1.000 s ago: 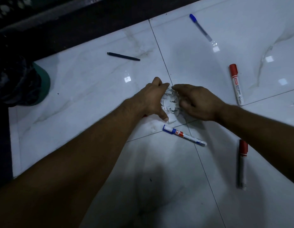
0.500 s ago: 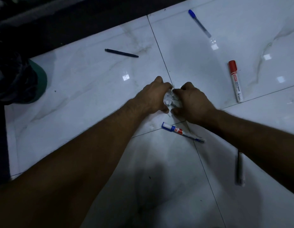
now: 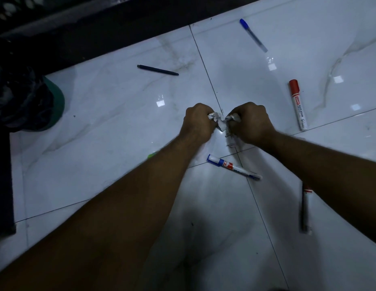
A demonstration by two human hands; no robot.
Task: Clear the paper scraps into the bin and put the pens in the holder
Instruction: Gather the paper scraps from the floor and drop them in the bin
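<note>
Item: paper scraps (image 3: 221,122), gathered at the tile joint crossing mid-floor, clenched partly in the left hand (image 3: 196,122) and partly in the right hand (image 3: 251,122), both fists closed on paper; a few bits lie loose just below the right fist. Bin (image 3: 27,99): dark-lined, green-rimmed, well left of the scraps; contents not visible. Holder: not in view. Pens, all on the tiled floor (image 3: 111,122): black pen (image 3: 157,70) above-left of the scraps; blue pen (image 3: 253,35) above-right; red-capped marker (image 3: 298,105) right; blue-and-white marker (image 3: 234,167) just below; second red marker (image 3: 305,208) lower right. Status, judged: scraps collected, not binned; no pens stowed.
</note>
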